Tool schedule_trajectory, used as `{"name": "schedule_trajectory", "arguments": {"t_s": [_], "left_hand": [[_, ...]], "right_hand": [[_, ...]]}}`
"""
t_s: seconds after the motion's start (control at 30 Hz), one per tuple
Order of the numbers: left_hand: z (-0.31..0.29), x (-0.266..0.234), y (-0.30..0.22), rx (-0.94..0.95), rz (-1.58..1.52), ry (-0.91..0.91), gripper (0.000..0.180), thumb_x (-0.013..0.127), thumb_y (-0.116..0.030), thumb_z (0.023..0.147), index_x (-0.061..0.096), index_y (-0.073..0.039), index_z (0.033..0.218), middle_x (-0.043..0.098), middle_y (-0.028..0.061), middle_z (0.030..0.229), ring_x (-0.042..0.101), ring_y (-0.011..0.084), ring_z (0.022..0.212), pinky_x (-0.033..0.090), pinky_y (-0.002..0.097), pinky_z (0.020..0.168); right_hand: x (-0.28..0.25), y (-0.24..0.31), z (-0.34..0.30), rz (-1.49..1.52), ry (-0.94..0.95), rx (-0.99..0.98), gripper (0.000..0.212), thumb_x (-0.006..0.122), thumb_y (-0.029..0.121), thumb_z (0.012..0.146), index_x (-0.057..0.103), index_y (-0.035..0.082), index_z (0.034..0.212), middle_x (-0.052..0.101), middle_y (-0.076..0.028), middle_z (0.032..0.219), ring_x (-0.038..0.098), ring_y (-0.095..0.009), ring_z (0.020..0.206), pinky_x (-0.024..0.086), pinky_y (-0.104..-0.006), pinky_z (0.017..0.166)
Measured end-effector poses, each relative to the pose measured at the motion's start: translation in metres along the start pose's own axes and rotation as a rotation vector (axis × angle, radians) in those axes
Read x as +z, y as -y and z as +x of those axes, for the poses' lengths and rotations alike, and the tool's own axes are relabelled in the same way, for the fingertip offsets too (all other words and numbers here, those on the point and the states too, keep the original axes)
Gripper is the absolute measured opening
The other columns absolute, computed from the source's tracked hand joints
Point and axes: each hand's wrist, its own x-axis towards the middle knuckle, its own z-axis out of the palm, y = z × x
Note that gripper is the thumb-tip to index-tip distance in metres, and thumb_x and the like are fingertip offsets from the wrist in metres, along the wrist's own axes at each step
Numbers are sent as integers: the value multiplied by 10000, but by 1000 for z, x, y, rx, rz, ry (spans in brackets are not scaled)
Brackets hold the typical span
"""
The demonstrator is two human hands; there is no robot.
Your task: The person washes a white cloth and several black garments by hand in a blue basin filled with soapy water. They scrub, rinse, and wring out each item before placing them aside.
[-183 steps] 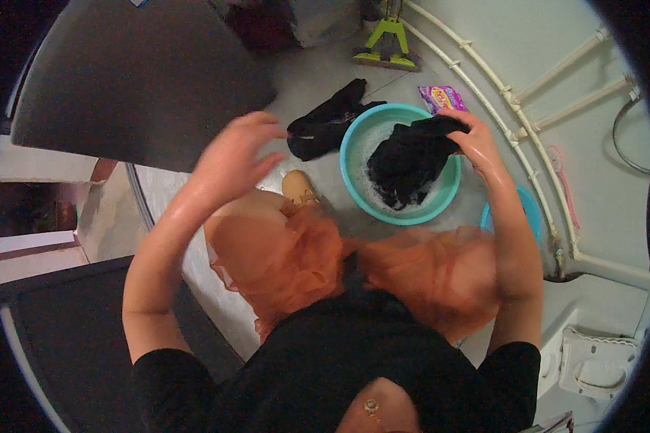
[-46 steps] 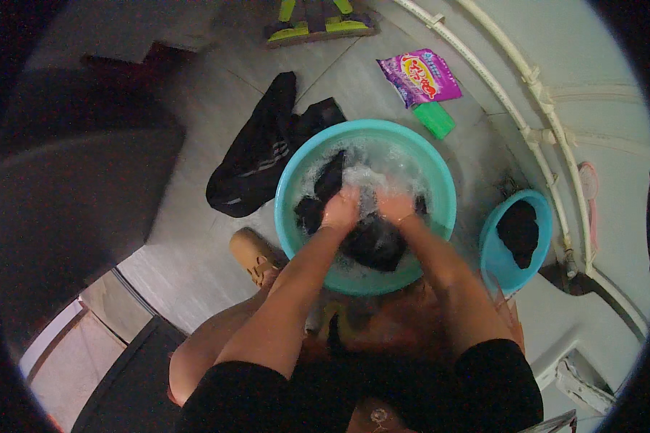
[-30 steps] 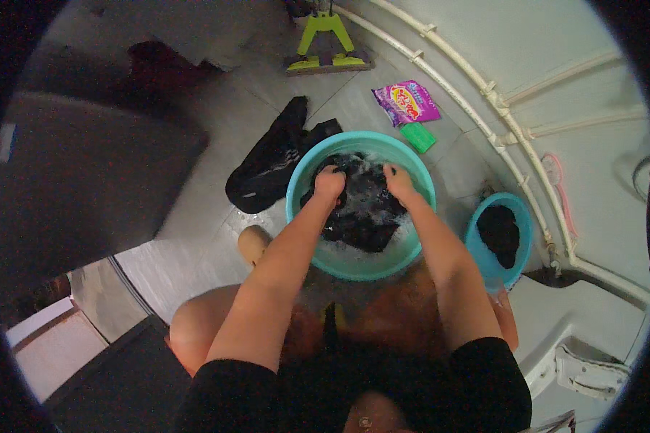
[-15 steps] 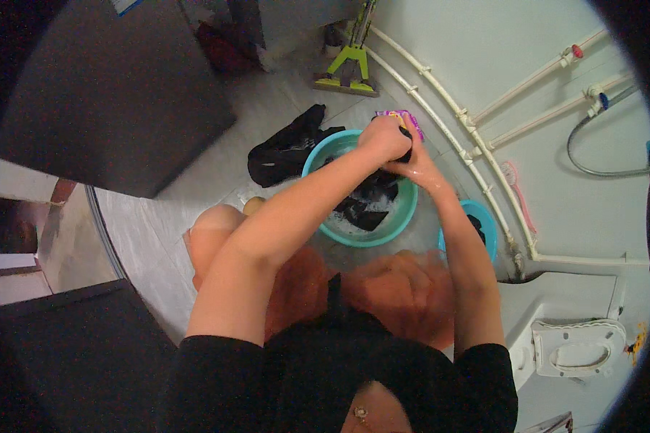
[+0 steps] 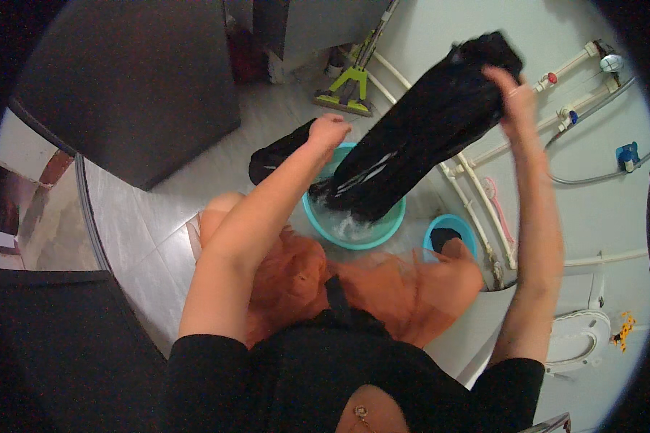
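The right hand point(image 5: 514, 92) grips the top of a wet black garment point(image 5: 419, 137), lifted so its lower end hangs into the teal basin point(image 5: 390, 225) on the floor. Soaked and limp, it looks heavy and slippery, best bunched at the top. The left hand point(image 5: 330, 131) seems clenched beside it; whether it holds cloth is unclear.

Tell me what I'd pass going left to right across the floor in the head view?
Dark cabinet → black clothes pile → large teal basin → small blue basin → white pipes → toilet.
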Motion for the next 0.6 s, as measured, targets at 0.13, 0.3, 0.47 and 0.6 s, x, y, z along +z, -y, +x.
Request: {"name": "schedule_trajectory", "arguments": {"t_s": [0.13,0.3,0.47,0.6], "left_hand": [[-31,9,-45,-178,-339,4,171,611,-149,730,655,-60,868,571,71,748,516,210,662,423,358,593],[-9,-4,-33,-237,-340,72,266,619,-126,782,634,-116,1048,564,17,895,505,168,795,443,352,692],[-34,13,-61,-203,-480,-153,67,567,-74,732,604,-28,700,512,23,637,439,138,556,348,327,509],[-34,-3,-40,-211,-324,-124,87,573,-76,719,648,-42,746,558,51,687,458,137,577,366,313,528]], "right_hand": [[-38,98,30,-11,66,-39,393,774,229,735,651,17,1043,685,-100,993,670,-221,835,541,-353,791],[-51,153,62,182,142,-108,224,674,207,838,665,17,958,686,-120,948,654,-244,873,532,-373,865],[-38,87,45,67,-12,-39,378,656,269,871,637,64,1188,603,-79,1252,545,-209,1179,398,-348,1041],[28,-65,-7,-43,55,72,500,809,257,699,614,-8,1076,673,-112,1006,644,-218,870,505,-347,798]]}}
